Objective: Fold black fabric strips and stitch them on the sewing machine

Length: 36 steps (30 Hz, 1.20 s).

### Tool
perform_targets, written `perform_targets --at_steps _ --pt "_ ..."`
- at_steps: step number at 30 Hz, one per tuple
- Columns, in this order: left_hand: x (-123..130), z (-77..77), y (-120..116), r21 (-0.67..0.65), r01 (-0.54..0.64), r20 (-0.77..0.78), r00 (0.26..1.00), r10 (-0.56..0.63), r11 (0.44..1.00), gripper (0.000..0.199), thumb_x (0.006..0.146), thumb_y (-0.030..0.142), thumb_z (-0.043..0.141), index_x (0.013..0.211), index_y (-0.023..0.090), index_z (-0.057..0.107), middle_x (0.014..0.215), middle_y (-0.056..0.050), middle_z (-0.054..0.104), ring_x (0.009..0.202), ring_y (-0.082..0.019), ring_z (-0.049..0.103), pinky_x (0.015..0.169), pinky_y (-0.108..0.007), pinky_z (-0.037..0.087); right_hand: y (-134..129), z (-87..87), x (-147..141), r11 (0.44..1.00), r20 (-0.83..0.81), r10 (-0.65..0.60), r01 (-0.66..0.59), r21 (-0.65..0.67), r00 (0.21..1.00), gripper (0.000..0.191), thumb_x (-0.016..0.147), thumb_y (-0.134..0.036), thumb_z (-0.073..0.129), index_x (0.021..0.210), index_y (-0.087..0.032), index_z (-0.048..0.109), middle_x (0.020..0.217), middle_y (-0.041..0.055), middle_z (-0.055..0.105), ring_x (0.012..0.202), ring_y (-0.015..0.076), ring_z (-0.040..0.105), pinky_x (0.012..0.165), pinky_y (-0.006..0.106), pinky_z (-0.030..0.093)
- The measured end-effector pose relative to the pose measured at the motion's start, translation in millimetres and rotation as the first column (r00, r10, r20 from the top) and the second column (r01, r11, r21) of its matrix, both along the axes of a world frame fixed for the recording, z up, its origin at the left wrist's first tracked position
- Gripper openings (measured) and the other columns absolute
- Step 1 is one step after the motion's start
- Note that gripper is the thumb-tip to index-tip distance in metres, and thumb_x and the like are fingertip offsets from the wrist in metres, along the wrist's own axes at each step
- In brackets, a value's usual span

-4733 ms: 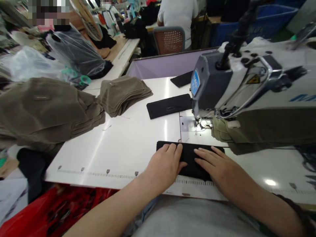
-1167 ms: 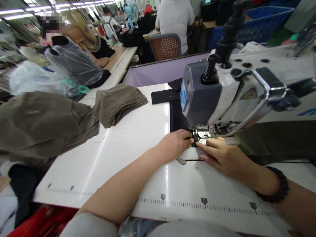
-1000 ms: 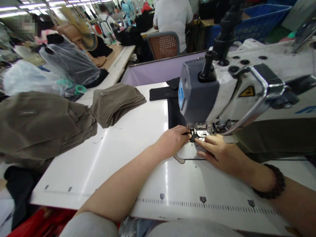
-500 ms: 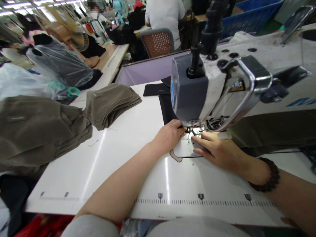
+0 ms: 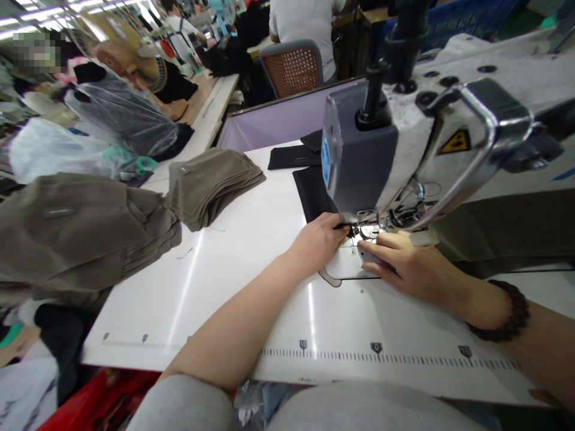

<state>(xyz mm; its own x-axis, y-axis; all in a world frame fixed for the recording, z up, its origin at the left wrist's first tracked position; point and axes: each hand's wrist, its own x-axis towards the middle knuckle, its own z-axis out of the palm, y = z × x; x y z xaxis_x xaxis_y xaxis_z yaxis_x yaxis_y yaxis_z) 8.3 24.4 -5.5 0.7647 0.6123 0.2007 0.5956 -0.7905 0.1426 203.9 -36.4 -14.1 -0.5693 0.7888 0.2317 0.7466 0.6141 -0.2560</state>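
Note:
My left hand (image 5: 320,242) is at the needle area of a sewing machine (image 5: 363,149), its fingers curled together at the edge of a black fabric piece (image 5: 312,191). That piece runs back behind the machine head, and its part by the needle is mostly hidden by my fingers. On the other side of the presser foot (image 5: 357,230), my right hand (image 5: 411,263) rests with its fingers stretched over the metal needle plate (image 5: 350,266). I see nothing held in it. A dark beaded bracelet (image 5: 507,311) circles the right wrist.
Two stacks of olive-brown fabric pieces, a nearer stack (image 5: 81,227) and a smaller stack (image 5: 215,182), lie to the left. Another black piece (image 5: 291,157) lies behind. Olive cloth (image 5: 507,227) sits under the machine arm. A person (image 5: 300,30) sits beyond, by a chair (image 5: 291,69).
The camera view has shifted, so the scene sits slightly further right. Both hands keep nearly the same places beside the needle, and the fabric shows no clear movement.

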Motion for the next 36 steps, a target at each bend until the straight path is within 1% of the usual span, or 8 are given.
perform_targets --at_steps 8,12,16,20,23,28,32,36 --pt "-1 -2.6 3 0.0 0.007 0.01 1.0 -0.007 1.0 0.016 0.085 0.022 0.05 0.085 0.013 0.064 0.088 -0.006 0.059 0.087 -0.018 0.054 0.075 -0.027 0.047 -1 4.8 -2 1.0 0.011 0.001 -0.002 0.028 1.0 0.031 0.086 -0.033 0.044 0.104 -0.013 0.06 0.081 0.0084 0.06 0.075 0.0193 0.055 0.062 0.029 0.042" --pt "-1 2.8 3 -0.02 0.003 -0.013 1.0 -0.003 1.0 0.018 0.086 0.023 0.049 0.09 0.014 0.064 0.088 -0.006 0.059 0.086 -0.018 0.054 0.075 -0.029 0.048 -1 7.6 -3 0.999 0.01 -0.024 0.023 0.045 1.0 0.029 0.085 -0.033 0.046 0.103 -0.014 0.06 0.081 0.008 0.061 0.07 0.0176 0.056 0.057 0.027 0.04" --pt "-2 19.5 -18 -0.051 0.001 -0.112 0.994 -0.006 0.999 0.025 0.085 0.032 0.051 0.093 0.012 0.063 0.095 -0.009 0.059 0.088 -0.021 0.055 0.077 -0.033 0.048 -2 9.6 0 0.998 -0.042 0.043 -0.041 0.055 0.998 0.028 0.087 -0.03 0.044 0.099 -0.012 0.061 0.082 0.0084 0.063 0.068 0.0157 0.056 0.059 0.027 0.039" --pt "-3 29.2 -52 -0.072 0.074 -0.184 0.979 -0.087 0.995 0.032 0.084 0.037 0.052 0.094 0.008 0.061 0.099 -0.011 0.058 0.091 -0.022 0.055 0.08 -0.034 0.048 -5 11.6 6 0.983 -0.075 0.178 -0.174 0.053 0.981 0.03 0.089 -0.029 0.039 0.094 -0.013 0.063 0.07 0.0046 0.059 0.062 0.0137 0.052 0.057 0.027 0.036" --pt "-5 24.6 -68 -0.041 0.123 -0.132 0.983 -0.127 0.992 0.026 0.087 0.029 0.048 0.098 0.008 0.059 0.106 -0.012 0.057 0.098 -0.021 0.053 0.086 -0.033 0.047 -8 12.4 8 0.963 -0.07 0.254 -0.245 0.115 0.965 0.032 0.09 -0.031 0.038 0.09 -0.014 0.064 0.063 0.0023 0.054 0.058 0.0134 0.047 0.055 0.028 0.033" --pt "-8 16.0 -74 -0.028 0.175 -0.087 0.98 -0.177 0.984 0.024 0.088 0.016 0.042 0.106 0.007 0.055 0.112 -0.013 0.057 0.105 -0.019 0.051 0.093 -0.033 0.045 -13 14.6 6 0.932 -0.056 0.346 -0.336 0.138 0.936 0.03 0.09 -0.03 0.039 0.084 -0.014 0.064 0.062 0.0013 0.053 0.057 0.0129 0.044 0.056 0.029 0.033" --pt "-8 15.2 -74 0.003 0.198 -0.085 0.977 -0.197 0.98 0.024 0.086 0.014 0.044 0.104 0.004 0.056 0.112 -0.014 0.057 0.105 -0.019 0.053 0.095 -0.032 0.043 -16 14.7 5 0.931 -0.04 0.348 -0.34 0.134 0.937 0.03 0.09 -0.03 0.039 0.089 -0.012 0.063 0.062 0.0011 0.053 0.056 0.0125 0.044 0.055 0.029 0.034" --pt "-8 13.4 -71 0.008 0.173 -0.07 0.983 -0.172 0.985 0.025 0.088 0.015 0.041 0.104 0.005 0.057 0.114 -0.013 0.057 0.108 -0.018 0.052 0.096 -0.031 0.043 -15 13.3 2 0.938 -0.02 0.319 -0.313 0.149 0.947 0.033 0.091 -0.03 0.036 0.086 -0.014 0.064 0.062 0.002 0.054 0.056 0.0119 0.045 0.056 0.028 0.034"
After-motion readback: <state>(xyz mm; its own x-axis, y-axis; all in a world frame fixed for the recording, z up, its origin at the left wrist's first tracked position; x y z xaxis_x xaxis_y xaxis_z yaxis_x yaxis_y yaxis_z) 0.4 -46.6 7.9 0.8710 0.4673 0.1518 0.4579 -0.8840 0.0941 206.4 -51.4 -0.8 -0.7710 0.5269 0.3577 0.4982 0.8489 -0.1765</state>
